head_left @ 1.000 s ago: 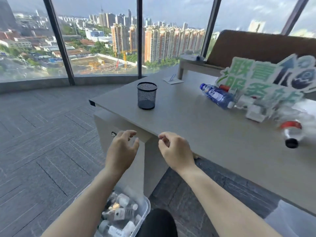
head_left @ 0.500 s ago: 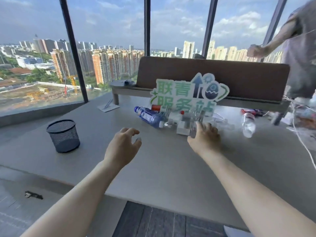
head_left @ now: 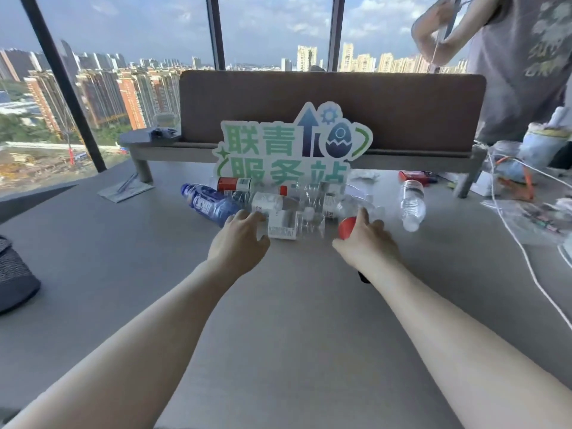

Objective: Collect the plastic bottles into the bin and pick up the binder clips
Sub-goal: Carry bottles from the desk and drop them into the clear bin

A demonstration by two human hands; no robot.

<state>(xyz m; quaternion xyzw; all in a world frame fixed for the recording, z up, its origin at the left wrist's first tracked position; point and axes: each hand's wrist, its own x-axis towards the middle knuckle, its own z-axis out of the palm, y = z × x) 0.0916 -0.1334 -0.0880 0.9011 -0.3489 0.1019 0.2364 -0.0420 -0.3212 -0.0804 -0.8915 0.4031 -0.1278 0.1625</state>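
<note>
Several plastic bottles lie in a pile on the grey desk [head_left: 278,320] in front of a green-lettered sign [head_left: 294,150]. Among them are a blue bottle [head_left: 210,204], a clear bottle with a white label [head_left: 280,226] and a red-labelled one at the back [head_left: 235,184]. My left hand [head_left: 238,243] is open, its fingertips at the white-labelled bottle and beside the blue one. My right hand [head_left: 366,243] lies curled over a red-labelled bottle [head_left: 346,228]; that bottle's black cap pokes out under my wrist. A clear bottle [head_left: 411,202] lies apart to the right. I see no bin or binder clips.
A black mesh cup [head_left: 15,274] stands at the desk's left edge. White cables [head_left: 510,239] and clutter cover the right side. Another person [head_left: 520,63] stands at the far right behind a brown divider panel [head_left: 402,113]. A small red item [head_left: 413,174] lies under the shelf.
The view swung up from the floor bin to the desk. Both hands reached forward to the bottle pile, the right one settling onto the red-labelled bottle.
</note>
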